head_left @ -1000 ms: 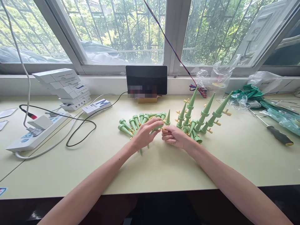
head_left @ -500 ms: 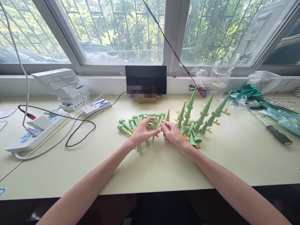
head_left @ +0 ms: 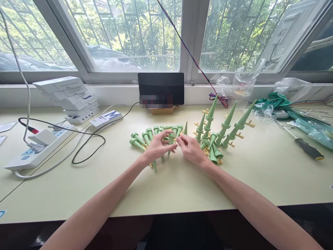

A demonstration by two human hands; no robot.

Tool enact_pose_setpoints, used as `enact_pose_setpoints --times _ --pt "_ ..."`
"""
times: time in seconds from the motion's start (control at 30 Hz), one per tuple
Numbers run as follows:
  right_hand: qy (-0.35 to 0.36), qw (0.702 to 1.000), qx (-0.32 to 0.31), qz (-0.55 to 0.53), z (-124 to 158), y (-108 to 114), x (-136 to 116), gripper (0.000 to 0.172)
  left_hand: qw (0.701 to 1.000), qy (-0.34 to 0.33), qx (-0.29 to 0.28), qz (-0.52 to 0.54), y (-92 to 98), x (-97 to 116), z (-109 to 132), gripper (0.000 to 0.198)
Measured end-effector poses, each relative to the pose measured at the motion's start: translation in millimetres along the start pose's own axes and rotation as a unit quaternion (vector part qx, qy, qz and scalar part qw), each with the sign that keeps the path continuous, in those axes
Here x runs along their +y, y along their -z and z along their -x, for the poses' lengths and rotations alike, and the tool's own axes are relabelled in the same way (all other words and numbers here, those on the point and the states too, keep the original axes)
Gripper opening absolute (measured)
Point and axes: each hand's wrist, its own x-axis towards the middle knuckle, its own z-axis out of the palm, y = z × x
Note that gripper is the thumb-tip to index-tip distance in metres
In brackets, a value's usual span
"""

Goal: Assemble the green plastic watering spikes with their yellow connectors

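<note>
Between thumb and fingers, my left hand (head_left: 157, 146) grips a green plant watering spike (head_left: 171, 138), its tip pointing down. My right hand (head_left: 191, 149) has its thumb and forefinger pinched at the small yellow valve (head_left: 175, 141) on that spike's side. Behind my left hand lies a fan of green spikes (head_left: 137, 137), partly covered by the hand. To the right of my right hand, several spikes stand stacked in upright, leaning columns (head_left: 225, 125) with yellow valves sticking out. A few loose spikes (head_left: 213, 154) lie at their foot.
A white power strip (head_left: 39, 149) with cables sits at left, near stacked white boxes (head_left: 70, 97). A dark tablet (head_left: 161, 86) leans by the window. At right lie a screwdriver (head_left: 309, 149), green netting-like material (head_left: 279, 102) and clear plastic bags (head_left: 244, 81).
The held spike has tilted slightly, its tip shifting a little left. My right fingertips have moved slightly at the valve. The camera view has shifted a touch.
</note>
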Motion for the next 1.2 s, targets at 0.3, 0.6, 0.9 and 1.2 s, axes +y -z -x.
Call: enact_pose_setpoints --times 0.3,0.6,0.9,1.2 --pt "0.002 1.000 0.000 -0.009 0 0 3 0.035 0.998 -0.037 0.015 -0.040 -0.9 0 1 0.046" --pt "-0.069 0.987 -0.055 -0.136 -1 1 5 0.036 0.988 -0.082 0.059 -0.116 -5.9 1 4 0.046" --pt "-0.130 0.945 -0.083 -0.288 -1 1 1 0.041 0.974 -0.142 0.081 -0.159 -8.0 -5 2 0.036" --pt "-0.215 0.884 -0.122 -0.397 -1 6 -6 0.049 0.964 -0.162 0.087 -0.194 -8.8 -4 3 0.032"
